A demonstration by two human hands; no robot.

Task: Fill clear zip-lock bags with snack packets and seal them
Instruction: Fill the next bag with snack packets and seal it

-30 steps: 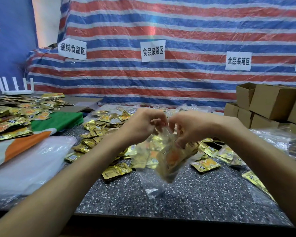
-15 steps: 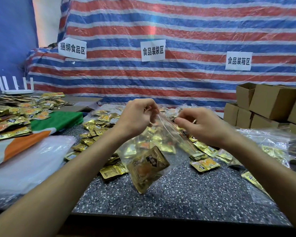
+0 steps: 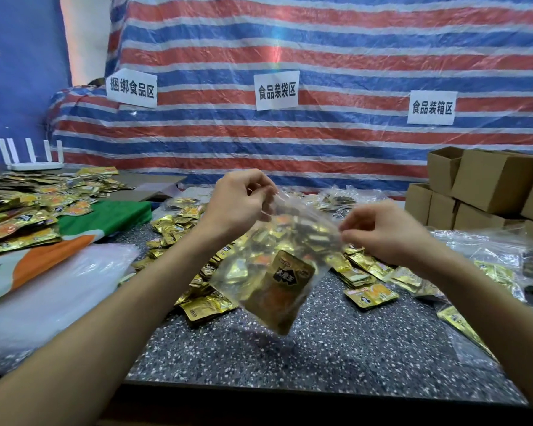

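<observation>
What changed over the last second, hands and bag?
The left hand and right hand moved apart along the top edge of the zip-lock bag, the right going rightward and lower, stretching the crumpled bag flat; the gold packet inside now shows plainly. Both hands kept pinching the bag. Loose packets on the table and the cardboard boxes stayed put.
</observation>
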